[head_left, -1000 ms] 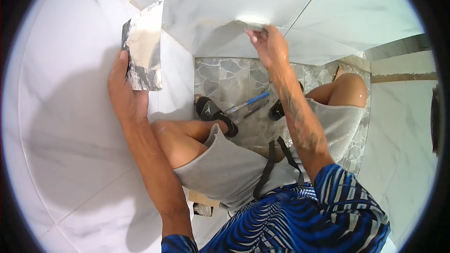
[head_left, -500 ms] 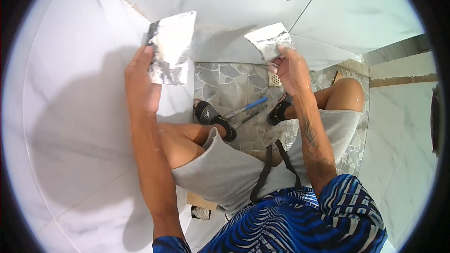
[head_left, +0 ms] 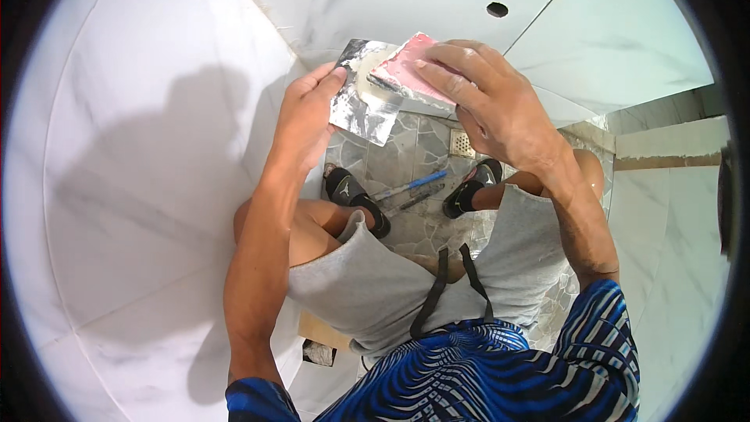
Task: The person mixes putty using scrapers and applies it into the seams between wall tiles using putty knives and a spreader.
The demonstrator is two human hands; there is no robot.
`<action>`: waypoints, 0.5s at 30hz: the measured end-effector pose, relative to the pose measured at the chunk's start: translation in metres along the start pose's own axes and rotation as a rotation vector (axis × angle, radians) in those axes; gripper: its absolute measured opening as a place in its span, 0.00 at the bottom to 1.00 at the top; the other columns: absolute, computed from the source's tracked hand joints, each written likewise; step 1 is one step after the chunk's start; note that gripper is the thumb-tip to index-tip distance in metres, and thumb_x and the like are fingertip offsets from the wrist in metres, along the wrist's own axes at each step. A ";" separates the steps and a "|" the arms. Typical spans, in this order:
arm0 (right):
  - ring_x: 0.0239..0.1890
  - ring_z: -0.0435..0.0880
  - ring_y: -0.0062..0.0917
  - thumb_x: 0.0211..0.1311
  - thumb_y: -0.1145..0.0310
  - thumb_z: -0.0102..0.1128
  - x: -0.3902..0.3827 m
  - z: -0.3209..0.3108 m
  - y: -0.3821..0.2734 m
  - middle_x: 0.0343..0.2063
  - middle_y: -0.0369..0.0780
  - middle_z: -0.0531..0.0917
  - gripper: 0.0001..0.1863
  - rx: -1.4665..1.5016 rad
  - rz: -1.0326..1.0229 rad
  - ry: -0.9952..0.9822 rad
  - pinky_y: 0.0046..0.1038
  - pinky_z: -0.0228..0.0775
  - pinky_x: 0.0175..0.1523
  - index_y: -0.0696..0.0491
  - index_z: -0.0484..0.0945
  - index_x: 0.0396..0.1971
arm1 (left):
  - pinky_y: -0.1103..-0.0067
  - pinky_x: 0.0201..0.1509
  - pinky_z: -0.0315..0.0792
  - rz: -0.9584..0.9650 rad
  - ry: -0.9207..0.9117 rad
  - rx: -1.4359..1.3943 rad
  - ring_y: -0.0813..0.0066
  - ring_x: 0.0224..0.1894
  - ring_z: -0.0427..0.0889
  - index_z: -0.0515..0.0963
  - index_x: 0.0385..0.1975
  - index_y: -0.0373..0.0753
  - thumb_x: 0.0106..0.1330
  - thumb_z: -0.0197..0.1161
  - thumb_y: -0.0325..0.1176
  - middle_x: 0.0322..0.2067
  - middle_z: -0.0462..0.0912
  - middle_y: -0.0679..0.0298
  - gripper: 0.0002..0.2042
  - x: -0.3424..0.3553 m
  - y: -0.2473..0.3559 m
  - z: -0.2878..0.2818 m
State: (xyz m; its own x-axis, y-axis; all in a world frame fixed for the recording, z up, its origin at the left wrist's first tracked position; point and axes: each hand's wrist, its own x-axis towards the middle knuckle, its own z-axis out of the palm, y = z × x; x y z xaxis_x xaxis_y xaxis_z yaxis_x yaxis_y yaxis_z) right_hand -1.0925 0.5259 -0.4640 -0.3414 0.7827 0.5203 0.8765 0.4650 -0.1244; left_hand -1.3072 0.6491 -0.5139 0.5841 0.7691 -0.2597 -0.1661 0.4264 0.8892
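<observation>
In front of me my left hand (head_left: 305, 113) pinches a flat dark-and-silver sheet (head_left: 363, 121) by its left edge, thumb on top. Off-white paste (head_left: 373, 82) is spread over the sheet's middle and upper part. My right hand (head_left: 500, 101) grips a thin pink pad (head_left: 412, 62), its fingers on the upper face and its thumb hidden beneath. White paste coats the pad's edges and streaks its face. The pad's left end overlaps the sheet at the paste; whether it presses on it I cannot tell.
Marbled white wall tiles (head_left: 148, 203) rise on the left. The far wall has a round hole (head_left: 497, 9) and a dark joint line. On the stone-patterned floor lie a blue-handled tool (head_left: 410, 186) and a drain grate (head_left: 462, 143), between and beyond my feet.
Both hands have come together, the left moving right and the right turning over. The pad now shows its pink face and lies over the sheet; the two were apart before.
</observation>
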 end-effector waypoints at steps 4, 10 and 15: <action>0.53 0.74 0.38 0.41 0.80 0.61 -0.006 0.006 -0.001 0.50 0.40 0.75 0.29 -0.125 -0.034 -0.152 0.35 0.70 0.57 0.54 0.75 0.51 | 0.79 0.49 0.75 0.009 -0.005 0.065 0.77 0.44 0.81 0.71 0.53 0.25 0.73 0.48 0.29 0.45 0.80 0.57 0.16 0.000 -0.004 0.003; 0.49 0.76 0.35 0.47 0.78 0.59 -0.027 -0.008 0.006 0.47 0.41 0.78 0.24 0.006 0.036 -0.287 0.34 0.71 0.56 0.52 0.76 0.49 | 0.80 0.41 0.75 0.016 0.174 0.132 0.79 0.37 0.80 0.73 0.51 0.25 0.72 0.50 0.30 0.39 0.81 0.60 0.16 -0.007 0.004 0.006; 0.46 0.79 0.30 0.60 0.75 0.58 -0.063 0.004 0.007 0.43 0.44 0.80 0.16 0.534 0.952 -0.435 0.32 0.73 0.53 0.54 0.75 0.48 | 0.80 0.38 0.77 0.114 0.168 0.128 0.79 0.35 0.81 0.72 0.53 0.26 0.71 0.50 0.31 0.39 0.82 0.61 0.16 -0.005 0.015 -0.003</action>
State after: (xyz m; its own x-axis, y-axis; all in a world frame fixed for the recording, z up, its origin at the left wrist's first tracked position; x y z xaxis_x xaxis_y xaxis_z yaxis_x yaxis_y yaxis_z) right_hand -1.0660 0.4821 -0.5010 0.1965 0.9356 -0.2932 0.6228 -0.3501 -0.6997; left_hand -1.3154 0.6533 -0.5005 0.4248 0.8820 -0.2040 -0.1155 0.2763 0.9541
